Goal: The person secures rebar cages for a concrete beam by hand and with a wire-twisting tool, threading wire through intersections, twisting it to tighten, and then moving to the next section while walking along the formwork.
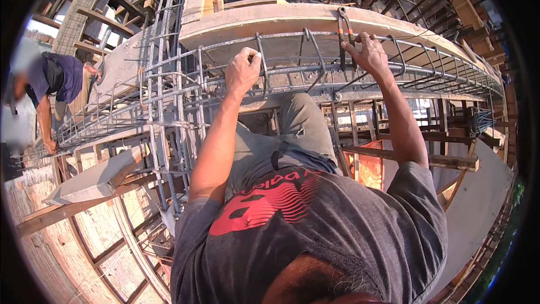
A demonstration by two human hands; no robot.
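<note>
My left hand [243,70] is closed in a fist-like pinch beside an upright stirrup [262,59] of the long rebar cage [292,70]. Whatever its fingers hold is too small or hidden to make out. Farther right, my right hand [370,55] is curled at the handles of a pair of pincers [344,21], its thumb laid across them. The pincers have orange and black grips, and their jaws point up against the wooden form board [270,19]. A thin wire trails rightward near my right fingers. My knees are bent close to the cage.
At the left, a co-worker [59,81] bends over the same cage, one hand low on the bars. Vertical column bars [160,79] cross the cage left of me. Timber supports [416,157] and a grey panel [93,177] lie below; more wooden framing rises beyond the form board.
</note>
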